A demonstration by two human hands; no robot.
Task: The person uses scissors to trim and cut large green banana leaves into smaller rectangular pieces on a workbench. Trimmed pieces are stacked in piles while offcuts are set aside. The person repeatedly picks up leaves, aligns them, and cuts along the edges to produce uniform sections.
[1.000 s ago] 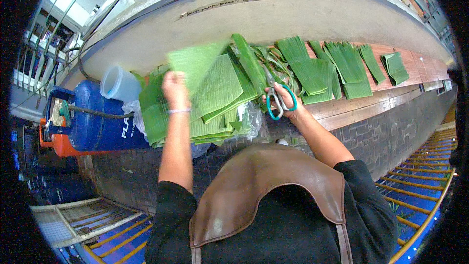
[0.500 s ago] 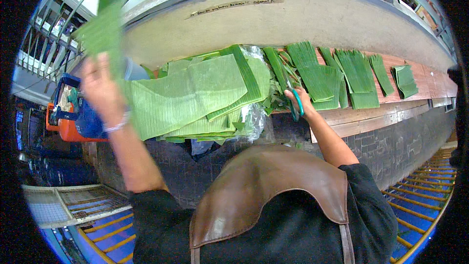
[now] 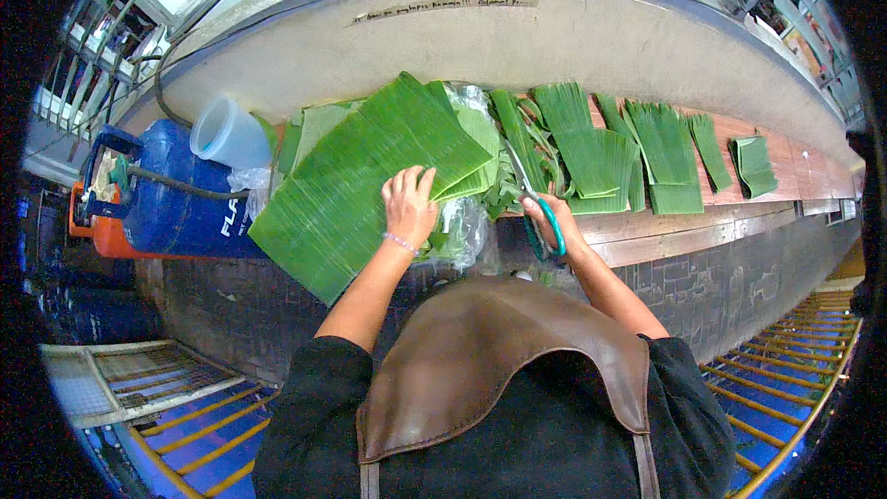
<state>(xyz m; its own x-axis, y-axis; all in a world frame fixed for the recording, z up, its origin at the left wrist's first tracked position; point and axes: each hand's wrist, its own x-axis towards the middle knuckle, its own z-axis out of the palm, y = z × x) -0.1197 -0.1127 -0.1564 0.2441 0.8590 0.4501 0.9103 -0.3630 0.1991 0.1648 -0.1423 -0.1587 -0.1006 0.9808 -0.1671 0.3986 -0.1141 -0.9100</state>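
A wide dark-green banana leaf (image 3: 356,162) lies slanted over a pile of paler leaves (image 3: 319,125). My left hand (image 3: 409,208) grips its near edge, fingers bent over the top; the thumb is hidden. In my right hand (image 3: 557,222) is a pair of scissors (image 3: 547,214) with teal handles, their blades pointing away over leaf scraps (image 3: 536,125). Clear plastic wrapping (image 3: 462,231) shows beneath the pile. To the right, several cut leaf pieces (image 3: 667,148) lie in groups along the wooden table (image 3: 776,152), a small folded stack (image 3: 753,166) farthest right.
At the left stand a blue gas cylinder (image 3: 176,189) with a hose and an orange container (image 3: 102,236). A translucent plastic tub (image 3: 222,132) is beside the leaves. A low pale wall (image 3: 443,32) runs behind the table. Yellow bars (image 3: 785,379) lie at the lower right.
My left hand has come down from the far left to the middle, bringing the raised leaf over the pile. The tub and blue cylinder now show. The scissors have moved slightly nearer me.
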